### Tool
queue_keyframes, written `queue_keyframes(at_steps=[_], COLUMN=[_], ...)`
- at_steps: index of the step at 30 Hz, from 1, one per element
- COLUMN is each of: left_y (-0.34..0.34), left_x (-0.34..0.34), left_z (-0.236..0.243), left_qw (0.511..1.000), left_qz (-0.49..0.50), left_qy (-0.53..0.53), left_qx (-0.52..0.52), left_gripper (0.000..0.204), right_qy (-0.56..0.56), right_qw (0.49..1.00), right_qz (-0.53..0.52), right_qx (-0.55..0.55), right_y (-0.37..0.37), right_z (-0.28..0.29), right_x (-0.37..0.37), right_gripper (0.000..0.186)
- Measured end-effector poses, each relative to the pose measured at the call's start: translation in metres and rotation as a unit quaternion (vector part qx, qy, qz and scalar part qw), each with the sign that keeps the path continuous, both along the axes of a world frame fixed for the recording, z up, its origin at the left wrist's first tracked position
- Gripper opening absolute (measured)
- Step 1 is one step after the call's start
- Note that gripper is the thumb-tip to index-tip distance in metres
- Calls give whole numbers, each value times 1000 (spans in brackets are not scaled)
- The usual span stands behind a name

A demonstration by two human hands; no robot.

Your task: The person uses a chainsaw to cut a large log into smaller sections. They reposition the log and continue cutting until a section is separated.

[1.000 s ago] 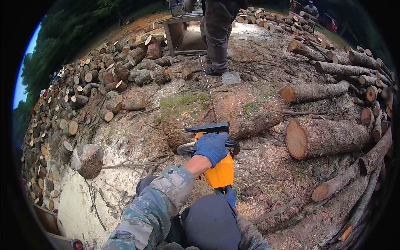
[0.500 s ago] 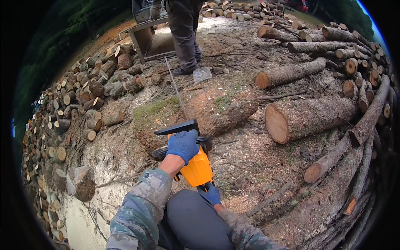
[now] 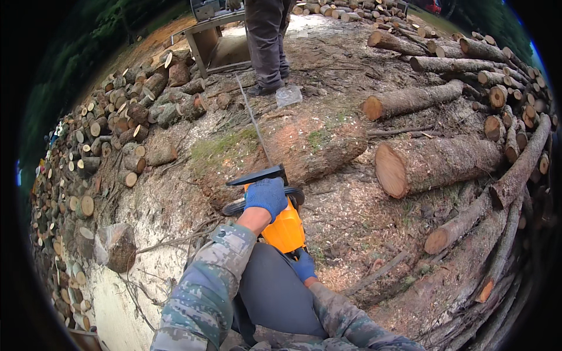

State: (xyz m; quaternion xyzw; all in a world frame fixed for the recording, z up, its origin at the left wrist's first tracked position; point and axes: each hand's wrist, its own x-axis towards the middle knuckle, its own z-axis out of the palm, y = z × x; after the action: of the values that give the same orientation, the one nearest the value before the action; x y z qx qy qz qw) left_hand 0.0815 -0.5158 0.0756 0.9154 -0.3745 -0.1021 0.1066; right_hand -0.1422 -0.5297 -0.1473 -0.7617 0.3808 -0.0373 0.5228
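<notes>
An orange chainsaw (image 3: 281, 231) is held low in front of me, with its long bar (image 3: 252, 114) stretching forward over a thick, moss-patched log (image 3: 328, 146). My left hand (image 3: 266, 202), in a blue glove, is closed round the front handle, below the black hand guard. Lower down, my right hand (image 3: 303, 266), also blue-gloved, grips the rear handle, partly hidden by my grey-clad knee. Both forearms are in camouflage sleeves.
A person in grey trousers (image 3: 263, 41) stands beyond the log beside a metal frame (image 3: 202, 55). Cut rounds (image 3: 134, 164) are heaped left; longer logs (image 3: 433, 164) lie right among branches and sawdust. A large round chunk (image 3: 117, 248) sits lower left.
Compared with one second ago, my view has swung, so the scene and chainsaw sit farther left, though slightly right of the half-second frame. Both hands still hold the saw across the log.
</notes>
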Motion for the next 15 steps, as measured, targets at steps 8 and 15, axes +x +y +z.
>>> queue_keyframes(at_steps=[8, 15], left_y=[-2, -10], left_x=[-3, -17], left_z=[-9, -20], left_qw=[999, 1000], left_qz=[30, 21], left_qy=[13, 1], left_qx=[14, -1], left_gripper=[23, 22], right_qy=[-25, 14], right_qw=[999, 999], right_qz=[-8, 1], right_qx=[30, 43], right_y=[6, 1], right_z=[-8, -40], right_x=[-2, -8], right_gripper=[45, 43])
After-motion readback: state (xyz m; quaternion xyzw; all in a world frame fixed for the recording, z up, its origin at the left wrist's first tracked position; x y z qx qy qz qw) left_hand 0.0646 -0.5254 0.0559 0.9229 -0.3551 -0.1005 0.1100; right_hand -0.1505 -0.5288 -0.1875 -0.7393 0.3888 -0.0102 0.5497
